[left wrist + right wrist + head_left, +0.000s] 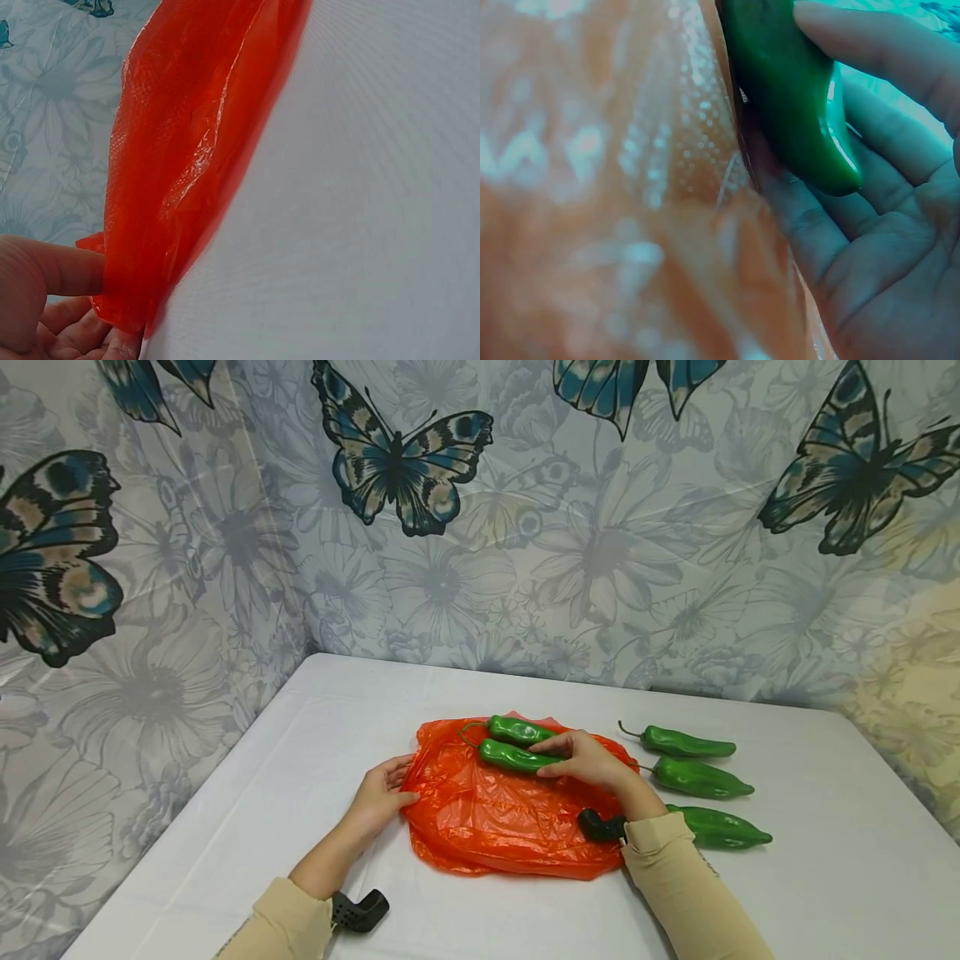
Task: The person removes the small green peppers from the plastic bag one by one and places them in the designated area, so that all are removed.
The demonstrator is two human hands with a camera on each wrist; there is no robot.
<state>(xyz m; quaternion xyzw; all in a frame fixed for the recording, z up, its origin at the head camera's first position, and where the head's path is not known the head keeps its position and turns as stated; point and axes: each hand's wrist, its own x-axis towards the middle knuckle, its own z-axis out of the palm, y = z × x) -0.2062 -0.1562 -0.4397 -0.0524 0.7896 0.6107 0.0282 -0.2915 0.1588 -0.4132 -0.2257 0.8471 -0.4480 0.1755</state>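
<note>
A red plastic bag (487, 827) lies flat on the white table. My left hand (381, 793) pinches its left edge; in the left wrist view the thumb and fingers of that hand (52, 300) hold the bag's corner (150, 255). Two green peppers lie on the bag's upper part, stems to the left: a rear one (517, 729) and a front one (516, 756). My right hand (588, 764) grips the front pepper's right end. The right wrist view shows the pepper (795, 97) between thumb and fingers of the hand (885, 210), beside the bag (630, 187).
Right of the bag, three more green peppers lie in a column: a rear one (686, 742), a middle one (701, 777) and a front one (723, 828), partly behind the right forearm. A wall cloth with butterflies (442, 577) stands behind the table (825, 760).
</note>
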